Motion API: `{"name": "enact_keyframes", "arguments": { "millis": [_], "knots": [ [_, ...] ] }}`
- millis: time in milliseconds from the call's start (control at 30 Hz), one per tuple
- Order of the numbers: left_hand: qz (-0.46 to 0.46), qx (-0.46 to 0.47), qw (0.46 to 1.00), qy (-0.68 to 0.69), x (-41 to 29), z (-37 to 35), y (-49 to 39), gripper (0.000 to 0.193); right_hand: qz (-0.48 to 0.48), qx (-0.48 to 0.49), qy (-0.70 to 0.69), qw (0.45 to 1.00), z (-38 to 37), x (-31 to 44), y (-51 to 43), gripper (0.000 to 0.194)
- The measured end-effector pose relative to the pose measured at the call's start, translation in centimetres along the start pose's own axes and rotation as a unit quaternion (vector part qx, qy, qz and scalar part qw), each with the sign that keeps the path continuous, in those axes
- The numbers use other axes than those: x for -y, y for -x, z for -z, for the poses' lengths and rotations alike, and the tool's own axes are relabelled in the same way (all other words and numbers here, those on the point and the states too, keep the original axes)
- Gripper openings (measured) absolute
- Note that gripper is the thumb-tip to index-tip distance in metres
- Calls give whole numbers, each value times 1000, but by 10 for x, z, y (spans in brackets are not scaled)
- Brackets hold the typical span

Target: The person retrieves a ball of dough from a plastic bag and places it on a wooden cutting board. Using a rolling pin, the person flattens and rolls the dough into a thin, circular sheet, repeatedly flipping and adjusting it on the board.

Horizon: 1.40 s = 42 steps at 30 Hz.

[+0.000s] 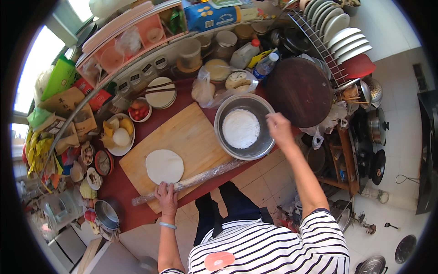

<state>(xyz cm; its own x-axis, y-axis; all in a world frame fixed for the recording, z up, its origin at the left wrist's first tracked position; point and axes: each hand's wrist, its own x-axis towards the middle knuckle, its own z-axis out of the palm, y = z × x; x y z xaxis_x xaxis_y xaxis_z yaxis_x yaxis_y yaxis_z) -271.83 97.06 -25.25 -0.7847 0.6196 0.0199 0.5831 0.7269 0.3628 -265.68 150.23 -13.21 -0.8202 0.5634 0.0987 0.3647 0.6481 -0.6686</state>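
My left hand (pixel 166 198) lies over the left part of a long wooden rolling pin (pixel 208 172), its fingers curled across the pin. Its fingertips reach the near edge of a flat, round dough wrapper (pixel 164 166). Both pin and dough are on a wooden board (pixel 191 133); the pin slants along the board's near side towards the bowl. A stainless steel bowl (pixel 221 147) with white flour (pixel 241 128) stands at the board's right end. At that bowl's right rim is my right hand (pixel 281 129), fingers bent; what they hold, if anything, is hidden.
Behind the bowl, dough pieces (pixel 236 79) sit in a plastic bag. A dark round chopping board (pixel 299 92) stands to the right, below a rack of plates (pixel 345 37). Leftward are a plate of food (pixel 119 135), a bowl of red fruit (pixel 139 110) and a metal pot (pixel 106 214).
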Motion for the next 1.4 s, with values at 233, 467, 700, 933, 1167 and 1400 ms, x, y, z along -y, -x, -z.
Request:
{"name": "enact_keyframes", "arguments": {
  "millis": [233, 467, 700, 933, 1167, 1400],
  "knots": [
    [5, 8, 1000, -3, -6, 6, -4, 53, 52, 99, 113, 987, -120, -33, 28, 60],
    [6, -10, 1000, 6, -10, 11, -6, 49, -30, 55, 43, 997, -133, -57, 19, 21],
    [-77, 14, 997, -15, -4, 22, -17, 49, -339, 36, -233, 911, -110, -52, 12, 36],
    [-148, 30, 986, -75, -3, 39, -7, 32, -382, 13, -276, 882, -113, -23, 13, 41],
    [-130, -5, 990, -45, -5, 66, 40, 34, -244, 187, -429, 850, -150, 79, 42, 30],
    [-98, 5, 995, 16, -6, 77, 69, 33, -5, 346, -165, 924, -297, 188, 81, 30]
  ]
}}
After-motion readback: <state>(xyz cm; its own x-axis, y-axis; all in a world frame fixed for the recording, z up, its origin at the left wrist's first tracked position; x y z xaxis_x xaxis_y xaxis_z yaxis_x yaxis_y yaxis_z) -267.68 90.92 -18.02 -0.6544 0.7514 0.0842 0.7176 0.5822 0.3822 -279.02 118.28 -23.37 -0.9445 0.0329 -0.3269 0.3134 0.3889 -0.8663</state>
